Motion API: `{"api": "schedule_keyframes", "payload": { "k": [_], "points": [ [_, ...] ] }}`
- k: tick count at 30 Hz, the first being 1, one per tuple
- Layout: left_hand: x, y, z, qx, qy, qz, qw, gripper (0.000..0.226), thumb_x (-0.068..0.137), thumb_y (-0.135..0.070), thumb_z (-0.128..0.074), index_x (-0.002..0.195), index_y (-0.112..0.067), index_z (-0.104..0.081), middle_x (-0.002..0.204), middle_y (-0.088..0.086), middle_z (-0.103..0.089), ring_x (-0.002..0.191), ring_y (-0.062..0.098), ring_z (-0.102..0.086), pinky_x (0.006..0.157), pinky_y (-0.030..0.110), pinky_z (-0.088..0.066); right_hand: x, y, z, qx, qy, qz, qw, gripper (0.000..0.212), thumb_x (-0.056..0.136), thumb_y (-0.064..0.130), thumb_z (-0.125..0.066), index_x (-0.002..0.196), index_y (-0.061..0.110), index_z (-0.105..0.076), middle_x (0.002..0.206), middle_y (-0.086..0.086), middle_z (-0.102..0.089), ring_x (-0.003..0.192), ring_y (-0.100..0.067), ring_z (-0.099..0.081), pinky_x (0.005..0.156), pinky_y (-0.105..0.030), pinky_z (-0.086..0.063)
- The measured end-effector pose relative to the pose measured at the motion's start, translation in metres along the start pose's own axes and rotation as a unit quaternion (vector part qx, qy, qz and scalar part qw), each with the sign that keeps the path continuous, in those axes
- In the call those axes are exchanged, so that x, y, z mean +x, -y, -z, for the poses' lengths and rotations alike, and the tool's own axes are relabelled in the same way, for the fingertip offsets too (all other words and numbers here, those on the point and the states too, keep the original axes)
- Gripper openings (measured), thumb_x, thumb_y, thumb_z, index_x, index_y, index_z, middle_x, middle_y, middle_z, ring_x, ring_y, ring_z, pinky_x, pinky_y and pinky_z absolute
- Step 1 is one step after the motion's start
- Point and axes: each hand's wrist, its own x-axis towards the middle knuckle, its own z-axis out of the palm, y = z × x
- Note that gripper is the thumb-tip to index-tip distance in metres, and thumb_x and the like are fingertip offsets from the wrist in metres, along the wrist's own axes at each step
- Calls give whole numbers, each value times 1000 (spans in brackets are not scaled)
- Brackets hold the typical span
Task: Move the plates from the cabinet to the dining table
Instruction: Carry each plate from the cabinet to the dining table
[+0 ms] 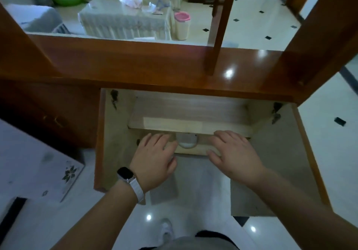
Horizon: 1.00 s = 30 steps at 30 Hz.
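Shelf (189,126) close over plates (186,141) inside low open cabinet (135,69)

A single head-worn camera looks steeply down, close over the open cabinet (135,65).

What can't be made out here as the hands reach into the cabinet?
Head view:
The plates: mostly hidden under the shelf and behind both hands; their number is unclear.
Whether the left hand or right hand touches the plates: lost in blur.
The clutter on the far table: too small and blurred to identify.
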Motion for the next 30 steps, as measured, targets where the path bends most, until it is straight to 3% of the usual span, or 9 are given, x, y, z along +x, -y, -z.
{"api": "schedule_keyframes", "payload": {
  "k": [6, 9, 13, 19, 24, 30],
  "points": [
    [29, 27, -16, -23, 21, -76, 997, 41, 82, -41, -50, 113, -19, -65, 112, 5, -65, 104, 28, -59, 97, 45, -41, 10, 7, -15, 7, -22, -67, 997, 43, 88, 44, -45, 109, 15, -68, 108, -6, -68, 100, -29, -62, 85, -37, -48],
    [43, 30, -26, -34, 17, -92, 995, 39, 81, -39, -53, 112, -19, -65, 110, 5, -66, 104, 27, -59, 96, 43, -41, 11, 8, -28, 7, 6, -97, 995, 45, 86, 45, -43, 109, 15, -68, 106, -6, -68, 99, -28, -62, 86, -38, -48],
    [70, 32, -50, -35, 26, -81, 996, 34, 81, -36, -52, 107, -18, -67, 106, 7, -66, 100, 28, -60, 95, 42, -37, 21, 2, -49, 30, 48, -103, 993, 49, 87, 46, -39, 110, 14, -67, 109, -7, -68, 100, -29, -63, 88, -43, -50],
    [90, 28, -104, -43, 86, -71, 993, 40, 84, -36, -48, 112, -15, -66, 116, 12, -65, 104, 31, -60, 94, 44, -45, 44, -24, -88, 68, 59, -112, 990, 51, 90, 46, -36, 117, 15, -65, 117, -5, -66, 106, -26, -60, 92, -43, -47],
    [99, 27, -161, -50, 123, -60, 989, 41, 82, -37, -46, 106, -12, -68, 113, 14, -67, 98, 34, -62, 82, 43, -49, 67, -49, -150, 75, 67, -128, 987, 49, 87, 46, -38, 111, 14, -67, 109, -6, -67, 99, -28, -61, 91, -42, -45],
    [106, 39, -250, -68, 146, -38, 986, 45, 86, -39, -44, 116, -13, -66, 118, 13, -65, 103, 34, -62, 85, 43, -49, 96, -73, -230, 88, 59, -134, 985, 44, 82, 43, -45, 103, 13, -71, 100, -5, -68, 90, -28, -63, 80, -39, -49]
  ]
}}
